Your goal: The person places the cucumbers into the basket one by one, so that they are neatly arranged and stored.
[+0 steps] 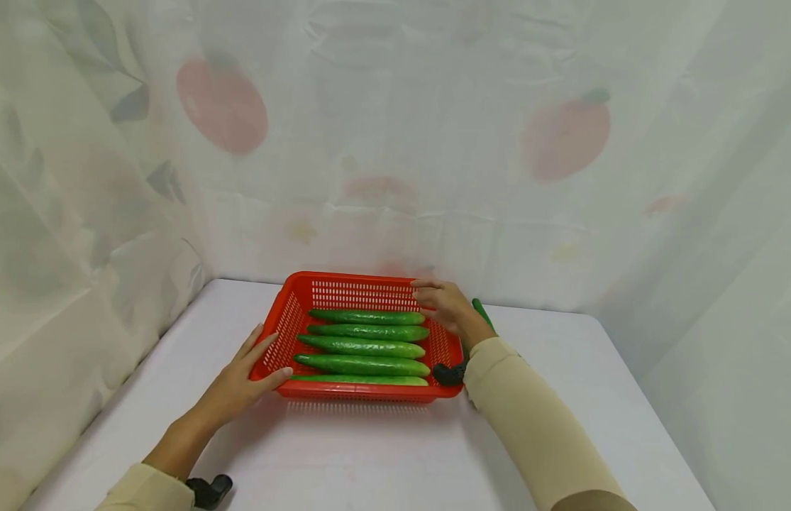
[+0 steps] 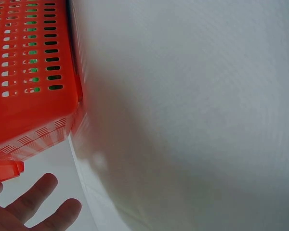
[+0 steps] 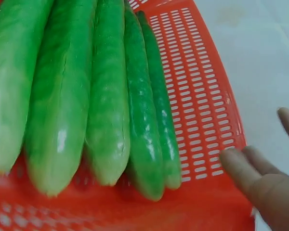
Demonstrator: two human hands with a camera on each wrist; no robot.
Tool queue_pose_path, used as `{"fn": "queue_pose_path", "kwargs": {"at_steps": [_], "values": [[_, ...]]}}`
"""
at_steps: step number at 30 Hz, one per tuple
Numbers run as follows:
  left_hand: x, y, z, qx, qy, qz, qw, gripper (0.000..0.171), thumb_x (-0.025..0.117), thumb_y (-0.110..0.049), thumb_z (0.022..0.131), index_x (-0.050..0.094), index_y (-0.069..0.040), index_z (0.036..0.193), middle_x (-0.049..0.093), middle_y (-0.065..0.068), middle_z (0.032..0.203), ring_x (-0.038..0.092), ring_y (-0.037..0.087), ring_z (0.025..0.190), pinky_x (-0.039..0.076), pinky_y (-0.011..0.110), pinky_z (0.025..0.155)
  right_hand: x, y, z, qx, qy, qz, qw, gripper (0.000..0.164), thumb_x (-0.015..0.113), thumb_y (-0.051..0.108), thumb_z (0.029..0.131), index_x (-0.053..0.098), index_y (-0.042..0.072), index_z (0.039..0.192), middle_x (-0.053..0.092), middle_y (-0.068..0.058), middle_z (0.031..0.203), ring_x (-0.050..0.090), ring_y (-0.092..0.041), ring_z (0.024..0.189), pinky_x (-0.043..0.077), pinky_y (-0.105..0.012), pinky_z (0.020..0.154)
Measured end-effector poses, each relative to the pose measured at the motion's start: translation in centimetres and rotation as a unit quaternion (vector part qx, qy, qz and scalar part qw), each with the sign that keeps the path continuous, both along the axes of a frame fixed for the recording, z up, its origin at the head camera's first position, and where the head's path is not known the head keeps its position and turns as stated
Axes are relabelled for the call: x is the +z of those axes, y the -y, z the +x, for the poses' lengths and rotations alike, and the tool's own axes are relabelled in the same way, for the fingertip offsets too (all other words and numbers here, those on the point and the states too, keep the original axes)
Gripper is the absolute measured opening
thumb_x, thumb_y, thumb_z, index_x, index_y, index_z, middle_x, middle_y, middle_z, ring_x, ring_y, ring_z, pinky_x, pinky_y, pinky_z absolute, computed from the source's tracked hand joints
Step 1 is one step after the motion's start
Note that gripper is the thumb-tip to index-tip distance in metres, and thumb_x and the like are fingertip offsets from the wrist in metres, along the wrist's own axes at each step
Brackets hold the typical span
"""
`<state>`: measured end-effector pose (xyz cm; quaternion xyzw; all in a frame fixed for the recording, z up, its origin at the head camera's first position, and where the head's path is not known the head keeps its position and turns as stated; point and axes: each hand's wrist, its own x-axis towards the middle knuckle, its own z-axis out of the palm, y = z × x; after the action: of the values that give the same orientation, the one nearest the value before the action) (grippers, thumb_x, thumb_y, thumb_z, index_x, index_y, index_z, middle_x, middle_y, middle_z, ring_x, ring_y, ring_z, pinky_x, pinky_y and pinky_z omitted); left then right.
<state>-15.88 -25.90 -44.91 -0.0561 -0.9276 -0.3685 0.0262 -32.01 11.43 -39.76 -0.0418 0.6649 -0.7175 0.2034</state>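
Note:
Several green cucumbers (image 1: pixel 363 346) lie side by side in a red plastic basket (image 1: pixel 363 389), their paler ends toward the right. At the basket's left side is my left hand (image 1: pixel 235 383), its thumb over the front left corner of the rim. Its other fingers are spread along the left wall, and in the left wrist view some fingertips (image 2: pixel 48 182) stand apart from the basket. My right hand (image 1: pixel 449 306) is over the back right corner with fingers extended. In the right wrist view its fingers (image 3: pixel 236 161) are spread beside the rim, with no cucumber in them.
Another green cucumber (image 1: pixel 481 312) shows partly behind my right forearm, to the right of the basket. The white table (image 1: pixel 369 461) ends at a printed curtain (image 1: pixel 395 142) at the back, with more cloth on both sides.

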Motion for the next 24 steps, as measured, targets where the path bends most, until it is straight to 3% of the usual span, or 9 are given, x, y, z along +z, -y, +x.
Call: {"fn": "queue_pose_path", "kwargs": {"at_steps": [9,24], "values": [[0.4,0.1,0.1,-0.007,0.002,0.002,1.0,0.083,0.063,-0.053,0.088,0.03,-0.012,0.152,0.003,0.005,0.161,0.023,0.051,0.134,0.027,0.074,0.093,2.3,-2.0,1.2,0.006,-0.01,-0.023,1.0,0.046,0.061,0.006,0.095,0.048,-0.001,0.138,0.044,-0.021,0.138,0.04,-0.041,0.129,0.04,-0.046,0.1],[0.1,1.1,-0.5,-0.002,0.007,0.002,1.0,0.083,0.063,-0.053,0.089,0.028,-0.012,0.153,0.003,0.007,0.16,0.024,0.051,0.134,0.029,0.073,0.092,4.9,-4.1,3.7,0.029,-0.078,-0.032,0.996,0.042,0.059,0.01,0.096,0.049,0.003,0.137,0.043,-0.026,0.139,0.046,-0.04,0.123,0.041,-0.048,0.099]]}}
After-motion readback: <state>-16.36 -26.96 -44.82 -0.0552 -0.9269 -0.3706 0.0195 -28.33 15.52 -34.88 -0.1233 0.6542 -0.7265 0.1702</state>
